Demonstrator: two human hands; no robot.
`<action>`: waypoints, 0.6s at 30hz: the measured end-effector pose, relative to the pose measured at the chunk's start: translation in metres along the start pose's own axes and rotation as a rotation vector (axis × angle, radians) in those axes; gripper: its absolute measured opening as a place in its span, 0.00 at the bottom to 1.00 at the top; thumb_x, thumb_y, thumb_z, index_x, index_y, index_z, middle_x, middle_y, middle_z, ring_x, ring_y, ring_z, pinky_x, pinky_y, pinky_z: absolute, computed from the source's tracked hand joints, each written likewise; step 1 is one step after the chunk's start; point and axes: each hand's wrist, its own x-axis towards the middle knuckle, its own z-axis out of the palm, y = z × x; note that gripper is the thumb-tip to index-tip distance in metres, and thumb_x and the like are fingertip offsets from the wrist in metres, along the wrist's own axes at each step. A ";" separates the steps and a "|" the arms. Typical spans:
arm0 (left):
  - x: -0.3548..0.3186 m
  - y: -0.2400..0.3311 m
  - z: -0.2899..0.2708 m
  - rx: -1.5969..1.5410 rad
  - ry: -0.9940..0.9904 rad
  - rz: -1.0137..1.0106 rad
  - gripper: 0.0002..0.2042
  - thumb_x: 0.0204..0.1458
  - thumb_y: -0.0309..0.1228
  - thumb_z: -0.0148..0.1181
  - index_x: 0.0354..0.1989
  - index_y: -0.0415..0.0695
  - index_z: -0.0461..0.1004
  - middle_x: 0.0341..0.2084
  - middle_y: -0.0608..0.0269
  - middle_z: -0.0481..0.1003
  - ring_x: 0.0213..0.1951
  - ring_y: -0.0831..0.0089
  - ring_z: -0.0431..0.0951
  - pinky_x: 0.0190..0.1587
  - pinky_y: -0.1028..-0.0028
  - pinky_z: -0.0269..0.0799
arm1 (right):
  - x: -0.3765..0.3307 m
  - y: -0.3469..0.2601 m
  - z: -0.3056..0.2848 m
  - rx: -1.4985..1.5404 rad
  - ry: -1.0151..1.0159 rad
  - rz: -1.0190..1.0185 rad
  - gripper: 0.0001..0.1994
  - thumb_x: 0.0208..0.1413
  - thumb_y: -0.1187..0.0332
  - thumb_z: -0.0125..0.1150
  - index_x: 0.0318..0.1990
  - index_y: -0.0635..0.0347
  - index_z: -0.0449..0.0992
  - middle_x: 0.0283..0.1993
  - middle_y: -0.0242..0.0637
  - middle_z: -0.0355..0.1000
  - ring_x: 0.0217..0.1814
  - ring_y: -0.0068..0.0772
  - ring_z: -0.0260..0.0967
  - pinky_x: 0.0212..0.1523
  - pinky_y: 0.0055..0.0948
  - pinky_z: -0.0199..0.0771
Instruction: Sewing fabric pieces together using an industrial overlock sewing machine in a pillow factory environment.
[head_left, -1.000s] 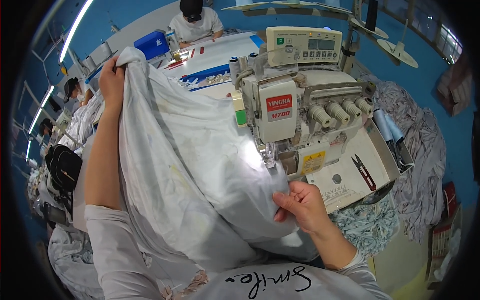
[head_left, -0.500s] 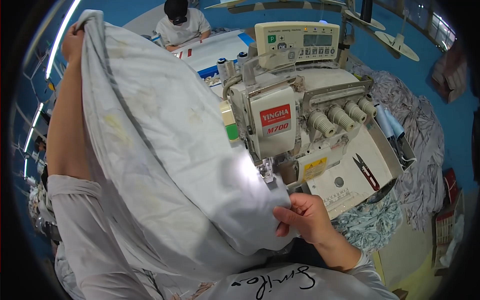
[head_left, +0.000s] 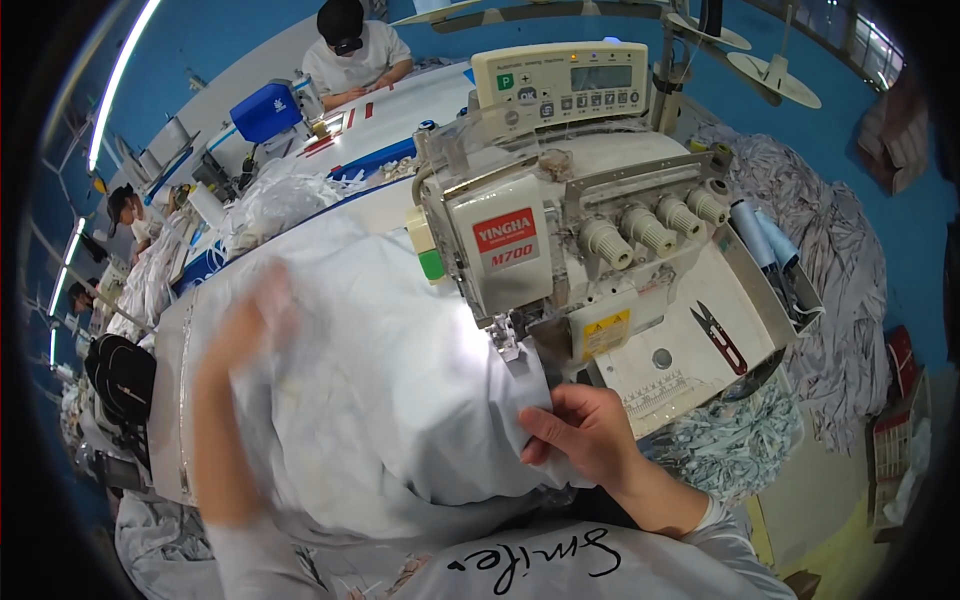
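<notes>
A large pale grey-white cloth [head_left: 370,390] lies bunched over the table to the left of an overlock sewing machine [head_left: 505,240]. Its right edge runs under the lit presser foot [head_left: 508,345]. Just in front of the foot, my right hand [head_left: 590,435] pinches that edge between thumb and fingers. My left hand [head_left: 265,310] is over the far left part of the cloth, smeared by motion; its fingers cannot be made out.
Red-handled thread snips [head_left: 722,340] rest on the machine's bed. A control panel [head_left: 560,85] tops the machine. Heaped grey cloth [head_left: 820,260] stands at right. Across the table, a person [head_left: 355,60] works beyond a blue machine [head_left: 265,112]. A black padded object [head_left: 122,380] is at left.
My left hand has come down from high at the upper left, and the raised cloth has dropped onto the table. My right hand keeps its pinch by the presser foot.
</notes>
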 end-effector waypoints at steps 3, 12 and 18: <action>-0.138 0.022 0.092 0.334 0.144 0.349 0.16 0.45 0.30 0.65 0.41 0.41 0.70 0.51 0.48 0.68 0.54 0.52 0.66 0.51 0.64 0.64 | -0.006 -0.002 0.007 0.027 -0.087 -0.006 0.14 0.56 0.63 0.61 0.25 0.64 0.71 0.22 0.35 0.74 0.24 0.20 0.73 0.24 0.18 0.72; -0.078 0.004 0.063 0.229 0.813 0.034 0.07 0.55 0.30 0.53 0.31 0.39 0.67 0.26 0.46 0.72 0.31 0.46 0.72 0.32 0.60 0.67 | -0.001 0.001 0.008 0.057 -0.067 -0.009 0.10 0.55 0.68 0.62 0.28 0.64 0.71 0.21 0.34 0.71 0.19 0.22 0.71 0.22 0.20 0.72; -0.012 -0.005 0.018 0.255 0.959 0.141 0.08 0.56 0.33 0.54 0.32 0.41 0.67 0.26 0.48 0.73 0.30 0.48 0.73 0.31 0.60 0.67 | -0.005 -0.005 0.005 -0.038 -0.056 0.005 0.10 0.54 0.67 0.63 0.29 0.64 0.72 0.21 0.32 0.71 0.17 0.20 0.69 0.19 0.19 0.69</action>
